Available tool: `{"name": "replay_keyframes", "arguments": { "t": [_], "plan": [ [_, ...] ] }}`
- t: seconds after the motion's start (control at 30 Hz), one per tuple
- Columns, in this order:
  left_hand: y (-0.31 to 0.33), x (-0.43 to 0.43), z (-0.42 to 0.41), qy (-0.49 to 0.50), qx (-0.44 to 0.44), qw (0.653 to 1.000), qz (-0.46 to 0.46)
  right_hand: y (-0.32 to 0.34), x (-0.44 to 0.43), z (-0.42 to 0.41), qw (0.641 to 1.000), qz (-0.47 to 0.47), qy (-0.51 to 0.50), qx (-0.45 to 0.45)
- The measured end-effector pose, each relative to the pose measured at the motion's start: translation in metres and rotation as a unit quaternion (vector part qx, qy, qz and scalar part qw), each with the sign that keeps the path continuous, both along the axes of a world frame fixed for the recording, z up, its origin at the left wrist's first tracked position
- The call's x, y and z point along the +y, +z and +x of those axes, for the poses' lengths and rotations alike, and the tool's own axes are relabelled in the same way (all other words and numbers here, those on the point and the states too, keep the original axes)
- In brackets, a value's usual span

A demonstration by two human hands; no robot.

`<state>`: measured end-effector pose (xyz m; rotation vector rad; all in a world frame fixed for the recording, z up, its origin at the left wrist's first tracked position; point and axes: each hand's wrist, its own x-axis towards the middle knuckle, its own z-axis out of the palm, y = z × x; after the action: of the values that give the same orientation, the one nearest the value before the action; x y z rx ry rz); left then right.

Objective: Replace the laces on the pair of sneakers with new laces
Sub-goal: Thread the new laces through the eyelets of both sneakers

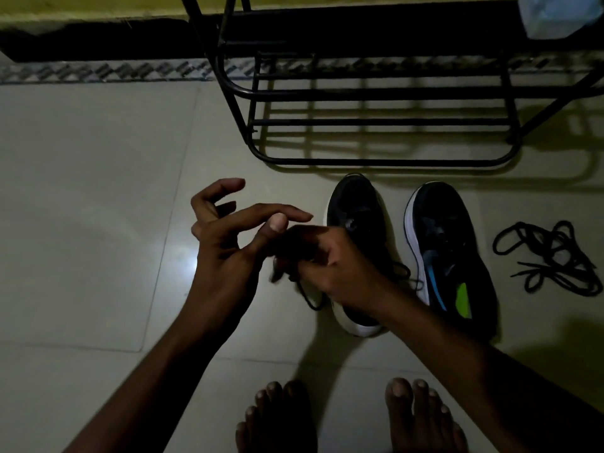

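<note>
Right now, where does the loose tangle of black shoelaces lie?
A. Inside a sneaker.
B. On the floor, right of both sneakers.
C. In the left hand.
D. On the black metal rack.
B: the loose tangle of black shoelaces lies on the pale tiled floor, right of the black white-soled sneaker with the blue insole.

The pale tiled floor (pixel 81 191) carries a black metal shoe rack (pixel 376 93), a black sneaker (pixel 356 204), a second sneaker (pixel 447 243) just beside it, tangled loose black laces (pixel 549 253) and two bare feet (pixel 281 416).
</note>
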<state>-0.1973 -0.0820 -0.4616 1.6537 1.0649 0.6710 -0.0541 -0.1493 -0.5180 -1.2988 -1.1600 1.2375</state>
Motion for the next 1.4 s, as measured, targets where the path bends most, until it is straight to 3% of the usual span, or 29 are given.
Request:
{"name": "replay_keyframes", "arguments": {
  "t": [0.13,0.3,0.5,0.63,0.9,1.17,1.4],
  "plan": [
    [-0.007,0.005,-0.002,-0.004,-0.017,1.0,0.009,-0.008,-0.011,-0.007,0.996,0.002,-0.081,0.042],
    [-0.008,0.003,-0.004,-0.012,0.008,1.0,0.003,-0.012,-0.019,-0.001,0.995,0.001,-0.102,-0.009],
    [-0.002,0.0,-0.003,0.05,0.033,0.998,0.023,-0.014,-0.025,0.002,0.987,-0.018,-0.13,-0.092],
    [0.005,-0.006,-0.003,0.03,0.047,0.998,0.029,-0.003,-0.025,0.005,0.991,-0.014,-0.112,-0.067],
    [0.01,-0.011,-0.004,0.016,0.065,0.997,0.024,0.006,-0.028,0.01,0.986,0.029,-0.13,-0.102],
    [0.01,-0.015,-0.001,-0.007,0.045,0.999,0.03,0.012,-0.033,0.014,0.984,0.02,-0.104,-0.147],
    [0.003,-0.015,0.006,-0.003,0.01,1.0,0.014,0.02,-0.037,0.02,0.985,0.022,-0.108,-0.13]
  ]
}}
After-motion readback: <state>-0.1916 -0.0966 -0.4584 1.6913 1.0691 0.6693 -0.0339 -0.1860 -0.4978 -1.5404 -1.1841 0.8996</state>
